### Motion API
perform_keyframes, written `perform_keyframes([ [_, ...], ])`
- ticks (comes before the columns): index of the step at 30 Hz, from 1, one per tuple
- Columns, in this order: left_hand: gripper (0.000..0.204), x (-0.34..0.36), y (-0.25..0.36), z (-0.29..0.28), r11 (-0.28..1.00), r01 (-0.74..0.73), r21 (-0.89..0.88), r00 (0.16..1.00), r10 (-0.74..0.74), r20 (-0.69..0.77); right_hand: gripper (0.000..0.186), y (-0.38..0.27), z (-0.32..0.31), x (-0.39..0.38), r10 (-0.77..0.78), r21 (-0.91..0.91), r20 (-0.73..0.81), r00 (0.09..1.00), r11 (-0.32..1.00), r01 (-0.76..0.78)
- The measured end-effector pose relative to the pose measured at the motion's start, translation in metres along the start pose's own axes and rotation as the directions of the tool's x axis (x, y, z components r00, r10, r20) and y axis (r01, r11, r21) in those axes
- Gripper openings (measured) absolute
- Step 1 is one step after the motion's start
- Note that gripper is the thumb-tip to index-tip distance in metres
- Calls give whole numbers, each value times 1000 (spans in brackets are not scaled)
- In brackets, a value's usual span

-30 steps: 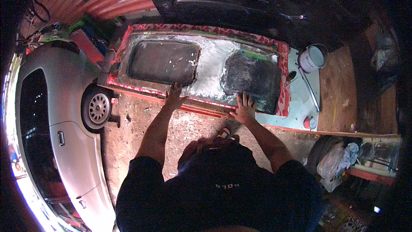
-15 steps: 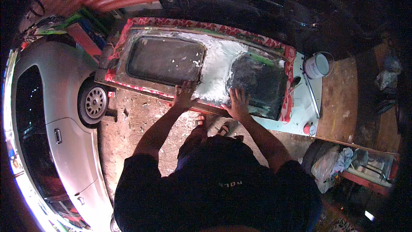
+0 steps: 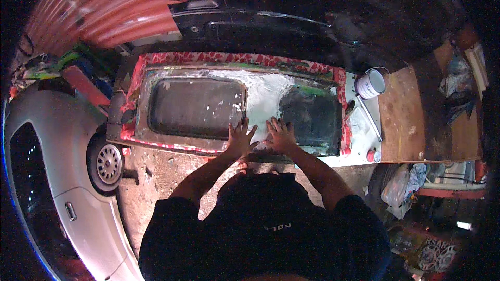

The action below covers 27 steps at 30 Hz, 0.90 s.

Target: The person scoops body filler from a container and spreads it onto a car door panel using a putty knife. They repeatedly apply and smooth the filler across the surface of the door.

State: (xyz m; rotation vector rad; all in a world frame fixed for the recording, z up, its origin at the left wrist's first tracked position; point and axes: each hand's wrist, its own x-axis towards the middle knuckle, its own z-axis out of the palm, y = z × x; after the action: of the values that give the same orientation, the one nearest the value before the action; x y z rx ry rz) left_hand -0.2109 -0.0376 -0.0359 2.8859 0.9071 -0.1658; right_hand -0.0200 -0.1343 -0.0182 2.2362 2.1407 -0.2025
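Observation:
A long panel (image 3: 194, 144) lies across the bench in front of me, with two dark rounded rectangular sections. Between these sections runs a rough patch of white, filler-like coating (image 3: 264, 93). My left hand (image 3: 241, 140) rests with fingers spread at the patch's near left side, by the corner of the larger dark section (image 3: 195, 108). Beside it, my right hand (image 3: 281, 136) lies flat with fingers apart, next to the smaller dark section (image 3: 312, 117). Neither hand holds anything. Red-and-white patterned material (image 3: 208, 58) shows around the panel's edges.
To the right stand a white bucket (image 3: 371, 84), a metal bar (image 3: 369, 117) and a small red-and-white can (image 3: 374, 155), beside a brown board (image 3: 401, 119). A silver car (image 3: 78, 171) is parked at left. Plastic bags (image 3: 398, 192) hang at lower right. A dark vehicle body (image 3: 250, 10) lies beyond.
My hands have come closer together at the near end of the white patch. The whole view has shifted and levelled, so the panel now lies straighter across it.

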Motion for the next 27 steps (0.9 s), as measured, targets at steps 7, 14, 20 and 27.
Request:
perform_keyframes([
  [7,73,1,-4,-3,999,-17,-50,1000,16,-13,83,-3,-14,-1,17,68,59,998,997,-21],
  [14,73,13,-4,-19,974,134,-180,990,-123,73,75,30,-21,-25,246,382,5,969,895,-229],
  [20,57,35,39,-18,900,126,-416,956,-223,-193,70,112,-16,-86,492,503,-40,870,762,-408],
  [27,39,86,123,2,759,-172,-628,908,-125,-399,66,203,-30,-178,665,675,-95,741,590,-443],
])
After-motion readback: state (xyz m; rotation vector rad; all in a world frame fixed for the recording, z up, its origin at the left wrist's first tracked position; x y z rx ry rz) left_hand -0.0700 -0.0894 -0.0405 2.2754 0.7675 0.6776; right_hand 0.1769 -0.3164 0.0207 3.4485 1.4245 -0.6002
